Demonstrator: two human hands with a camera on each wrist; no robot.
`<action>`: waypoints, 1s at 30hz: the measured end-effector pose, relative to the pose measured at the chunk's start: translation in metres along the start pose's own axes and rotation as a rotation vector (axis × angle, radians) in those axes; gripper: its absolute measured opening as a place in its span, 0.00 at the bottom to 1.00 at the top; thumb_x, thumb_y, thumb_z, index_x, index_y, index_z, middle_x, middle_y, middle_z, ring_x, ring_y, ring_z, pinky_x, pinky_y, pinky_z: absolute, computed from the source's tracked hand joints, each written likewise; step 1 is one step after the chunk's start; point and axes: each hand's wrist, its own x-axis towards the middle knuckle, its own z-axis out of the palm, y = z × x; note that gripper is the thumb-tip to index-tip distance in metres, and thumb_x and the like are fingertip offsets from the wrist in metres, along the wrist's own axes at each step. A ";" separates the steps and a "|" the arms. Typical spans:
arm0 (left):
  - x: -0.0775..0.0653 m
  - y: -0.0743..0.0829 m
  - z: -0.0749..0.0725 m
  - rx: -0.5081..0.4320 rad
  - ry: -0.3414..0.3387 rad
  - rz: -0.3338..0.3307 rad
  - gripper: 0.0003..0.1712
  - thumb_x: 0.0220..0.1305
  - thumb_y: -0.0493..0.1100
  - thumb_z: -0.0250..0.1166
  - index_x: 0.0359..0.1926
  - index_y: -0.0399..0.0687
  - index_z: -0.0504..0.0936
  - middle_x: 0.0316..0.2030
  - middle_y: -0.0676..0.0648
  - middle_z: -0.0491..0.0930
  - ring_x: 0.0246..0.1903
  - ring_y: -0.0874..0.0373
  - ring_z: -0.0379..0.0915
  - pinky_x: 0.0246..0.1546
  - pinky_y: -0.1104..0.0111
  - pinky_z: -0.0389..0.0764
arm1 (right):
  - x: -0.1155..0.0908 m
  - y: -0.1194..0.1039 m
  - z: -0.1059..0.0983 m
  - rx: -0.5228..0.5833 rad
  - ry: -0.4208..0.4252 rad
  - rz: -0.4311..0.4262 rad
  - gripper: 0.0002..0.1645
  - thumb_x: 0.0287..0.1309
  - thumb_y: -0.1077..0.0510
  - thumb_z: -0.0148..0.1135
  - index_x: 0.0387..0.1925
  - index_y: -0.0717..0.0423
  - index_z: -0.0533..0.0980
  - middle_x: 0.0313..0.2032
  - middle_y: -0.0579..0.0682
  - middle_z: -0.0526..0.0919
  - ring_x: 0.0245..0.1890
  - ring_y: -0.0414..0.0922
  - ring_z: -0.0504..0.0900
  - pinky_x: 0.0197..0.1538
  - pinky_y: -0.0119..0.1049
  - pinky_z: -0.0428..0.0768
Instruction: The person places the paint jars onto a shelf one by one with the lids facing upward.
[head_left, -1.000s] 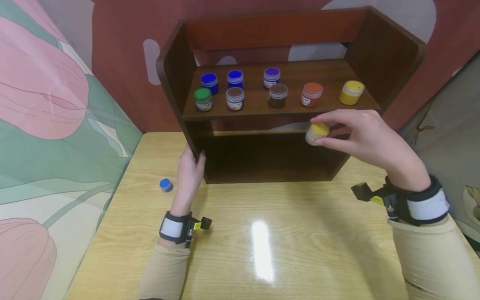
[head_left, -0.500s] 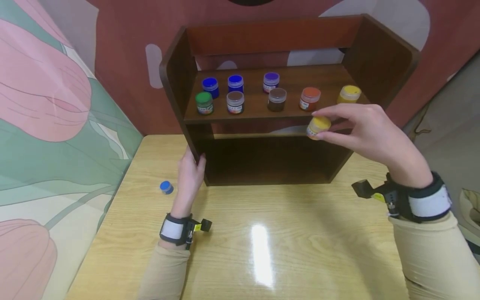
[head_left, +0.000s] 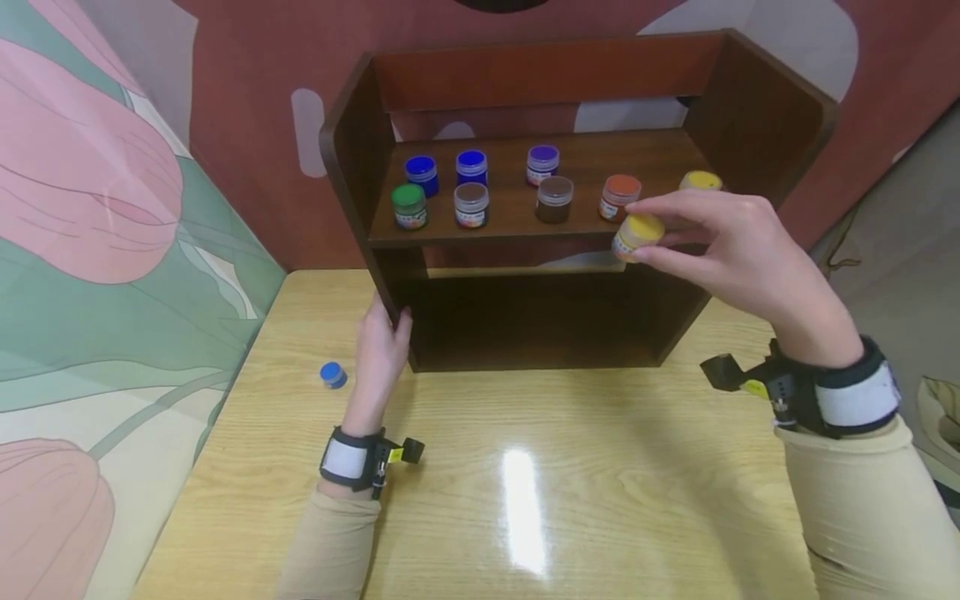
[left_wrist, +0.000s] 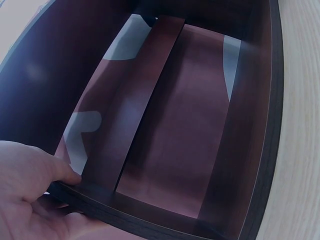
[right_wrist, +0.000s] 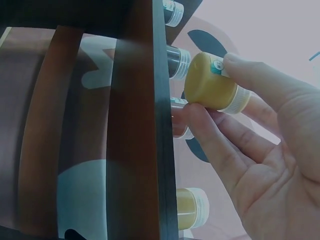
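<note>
A small yellow paint jar (head_left: 639, 237) is pinched between the thumb and fingers of my right hand (head_left: 731, 250). It hangs just in front of the upper board's front edge, below the red-orange jar (head_left: 620, 197). In the right wrist view the held yellow jar (right_wrist: 211, 82) lies tilted, its clear lid rim toward the palm. My left hand (head_left: 378, 346) grips the left side panel of the dark brown wooden shelf (head_left: 536, 236). The left wrist view shows that panel's edge between thumb and fingers of the left hand (left_wrist: 30, 185).
Several paint jars stand on the upper board: green (head_left: 409, 207), grey-lidded (head_left: 471, 205), dark brown (head_left: 554, 200), purple (head_left: 542, 165), two blue, and another yellow jar (head_left: 701, 180) partly behind my right hand. A blue-lidded jar (head_left: 333, 375) rests on the wooden table (head_left: 465, 500), left of my left hand.
My right hand has risen slightly with the yellow jar, from below the upper board toward its front edge. The left hand keeps its grip on the side panel; the camera view has shifted slightly.
</note>
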 end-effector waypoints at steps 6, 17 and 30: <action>0.000 0.000 0.000 0.006 0.005 -0.004 0.15 0.71 0.37 0.59 0.55 0.36 0.73 0.52 0.32 0.82 0.54 0.36 0.80 0.54 0.46 0.83 | 0.004 -0.003 -0.002 0.021 0.023 0.023 0.29 0.48 0.69 0.75 0.54 0.53 0.82 0.41 0.32 0.80 0.40 0.22 0.79 0.48 0.10 0.76; -0.001 0.000 0.000 -0.006 -0.006 -0.011 0.16 0.71 0.38 0.58 0.56 0.36 0.73 0.53 0.32 0.81 0.55 0.37 0.80 0.54 0.47 0.83 | 0.014 -0.006 -0.010 0.019 0.034 0.075 0.29 0.51 0.67 0.74 0.57 0.52 0.81 0.49 0.52 0.85 0.40 0.23 0.78 0.45 0.08 0.75; 0.000 0.000 0.000 -0.023 -0.012 -0.013 0.17 0.72 0.37 0.58 0.57 0.33 0.73 0.53 0.32 0.81 0.55 0.37 0.80 0.54 0.47 0.83 | 0.026 -0.007 -0.010 0.012 0.045 0.098 0.25 0.54 0.62 0.73 0.56 0.51 0.82 0.44 0.33 0.82 0.40 0.28 0.77 0.45 0.08 0.75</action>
